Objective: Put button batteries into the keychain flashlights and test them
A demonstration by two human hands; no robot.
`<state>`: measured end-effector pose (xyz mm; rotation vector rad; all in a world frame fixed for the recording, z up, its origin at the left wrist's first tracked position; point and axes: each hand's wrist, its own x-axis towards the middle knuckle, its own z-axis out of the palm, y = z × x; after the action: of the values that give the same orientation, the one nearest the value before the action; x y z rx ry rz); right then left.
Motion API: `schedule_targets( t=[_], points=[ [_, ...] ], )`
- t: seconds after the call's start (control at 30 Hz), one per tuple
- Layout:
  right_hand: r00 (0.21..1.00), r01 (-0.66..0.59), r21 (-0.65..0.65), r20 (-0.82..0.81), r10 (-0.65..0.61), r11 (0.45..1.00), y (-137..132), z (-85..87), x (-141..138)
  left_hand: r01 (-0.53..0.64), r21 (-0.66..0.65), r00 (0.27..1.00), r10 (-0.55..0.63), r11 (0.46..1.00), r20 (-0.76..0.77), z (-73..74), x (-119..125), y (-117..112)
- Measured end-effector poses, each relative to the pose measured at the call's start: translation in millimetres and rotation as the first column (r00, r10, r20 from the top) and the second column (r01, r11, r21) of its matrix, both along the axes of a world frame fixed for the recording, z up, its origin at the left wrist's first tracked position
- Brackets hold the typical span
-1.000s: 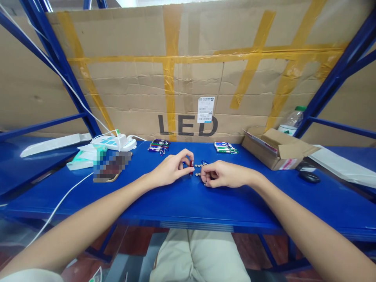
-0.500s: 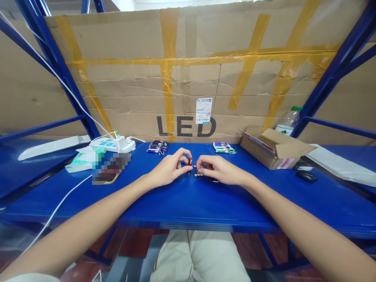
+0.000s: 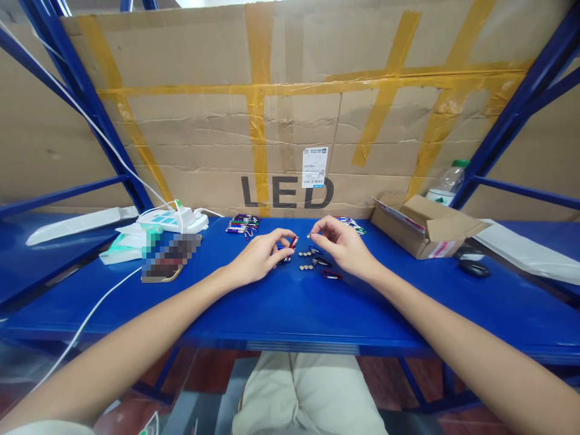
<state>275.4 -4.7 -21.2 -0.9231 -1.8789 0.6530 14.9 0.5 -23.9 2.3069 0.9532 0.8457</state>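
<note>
The red tube (image 3: 294,242) sits in the left hand's (image 3: 256,257) grip, closed on it between thumb and fingertips, its upper end leaning toward the right hand (image 3: 347,244). The right hand's grip is pinched on a small metallic piece (image 3: 310,235), just beside the tube and apart from it. Below the gap between the hands lie two short rows of small round discs (image 3: 306,267), with a black clip (image 3: 323,263) beside them and a red clip (image 3: 332,277) nearer the person. All this rests on a blue counter (image 3: 281,314). Toward its back edge is a cluster of coloured tubes (image 3: 243,225) on the left; a similar group (image 3: 357,226) on the right is partly hidden by the right hand. A white power strip (image 3: 174,220) and a blurred phone (image 3: 170,263) lie at the left, an open carton (image 3: 399,229), a bottle (image 3: 446,187) and a black mouse (image 3: 474,268) at the right. Behind stands a large cardboard panel (image 3: 203,139) crossed with yellow tape and printed "LED", between blue metal posts (image 3: 516,109). Half a second ago the right hand was lower, over the discs and clips; now it is farther back, leaving them uncovered, and the red tube, then nearly upright, tilts more.
</note>
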Motion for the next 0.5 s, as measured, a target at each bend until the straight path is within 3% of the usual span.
schedule_targets(
  t=[0.27, 0.5],
  points=[
    [0.999, -0.024, 0.028, -0.025, 0.025, 0.999, 2.0, -7.5, -4.0, 0.026, 0.088, 0.999, -0.024, 0.996, -0.023, 2.7, 0.6, -3.6],
    [0.994, 0.025, 0.285, 0.093, -0.054, 0.958, -6.4, -2.1, -5.9, 0.062, 0.118, 0.998, -0.062, 0.991, 0.001, 3.6, -1.1, -1.8]
  ],
)
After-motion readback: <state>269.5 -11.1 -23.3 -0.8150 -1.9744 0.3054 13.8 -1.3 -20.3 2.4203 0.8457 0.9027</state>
